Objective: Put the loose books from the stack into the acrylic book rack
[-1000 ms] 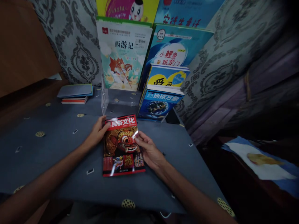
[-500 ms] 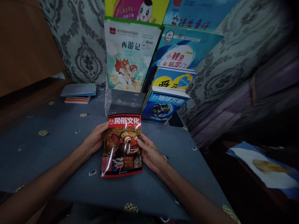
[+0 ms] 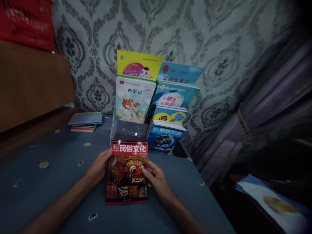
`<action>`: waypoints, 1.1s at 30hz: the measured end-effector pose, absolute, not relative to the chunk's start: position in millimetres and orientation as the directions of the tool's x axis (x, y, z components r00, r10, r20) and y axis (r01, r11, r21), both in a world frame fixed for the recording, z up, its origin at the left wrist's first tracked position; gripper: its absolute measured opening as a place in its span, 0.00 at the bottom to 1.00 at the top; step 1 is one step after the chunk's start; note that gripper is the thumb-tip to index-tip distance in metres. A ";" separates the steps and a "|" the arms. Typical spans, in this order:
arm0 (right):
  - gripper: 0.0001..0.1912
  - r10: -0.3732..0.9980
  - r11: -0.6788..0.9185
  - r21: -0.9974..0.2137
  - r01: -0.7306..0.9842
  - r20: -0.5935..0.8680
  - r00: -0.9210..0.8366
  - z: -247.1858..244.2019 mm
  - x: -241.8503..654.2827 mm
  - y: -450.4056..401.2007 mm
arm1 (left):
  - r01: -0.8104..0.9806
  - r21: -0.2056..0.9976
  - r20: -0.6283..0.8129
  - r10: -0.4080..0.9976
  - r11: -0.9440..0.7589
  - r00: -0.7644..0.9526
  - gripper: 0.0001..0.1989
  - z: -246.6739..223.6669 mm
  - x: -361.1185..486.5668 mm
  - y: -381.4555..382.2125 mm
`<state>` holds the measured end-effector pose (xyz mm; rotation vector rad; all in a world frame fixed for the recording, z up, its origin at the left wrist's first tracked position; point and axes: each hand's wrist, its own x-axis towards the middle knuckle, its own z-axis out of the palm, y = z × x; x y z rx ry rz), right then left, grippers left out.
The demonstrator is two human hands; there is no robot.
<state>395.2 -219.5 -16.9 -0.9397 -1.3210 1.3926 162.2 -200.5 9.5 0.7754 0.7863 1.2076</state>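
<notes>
A red and black book with a painted mask on its cover is held upright between both hands, cover facing me. My left hand grips its left edge, and my right hand pinches the right edge with the thumb on the cover. Just behind the book stands a clear plastic book rack with tiers of picture books. Its front left pocket shows no book in it. Behind that pocket is a white book; to the right, a blue book with a globe fills the front right pocket.
A small stack of books lies at the back left of the blue tablecloth. A wooden cabinet with a red basket on it stands at left. At right hang a tied purple curtain and, lower, lies a blue-white sheet.
The view has tilted up, so the rack and book appear lower and more wall, plus the red basket, shows. Both hands keep hold of the red book in front of the rack.
</notes>
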 end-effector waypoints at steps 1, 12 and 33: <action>0.22 0.961 0.097 -0.988 -0.118 0.124 -0.247 -9.6 395.5 -217.6 | -0.490 0.860 -0.070 0.984 0.141 0.162 0.24 15.9 161.2 -199.7; 0.17 0.915 0.373 -0.924 0.088 0.351 -0.196 -17.5 384.1 -217.1 | -0.533 0.845 0.032 0.992 0.038 0.122 0.26 1.6 154.4 -196.1; 0.21 0.933 0.361 -0.875 0.322 0.339 -0.124 -41.1 385.9 -229.0 | -0.478 0.878 0.090 0.973 0.024 0.214 0.30 -4.7 147.7 -204.4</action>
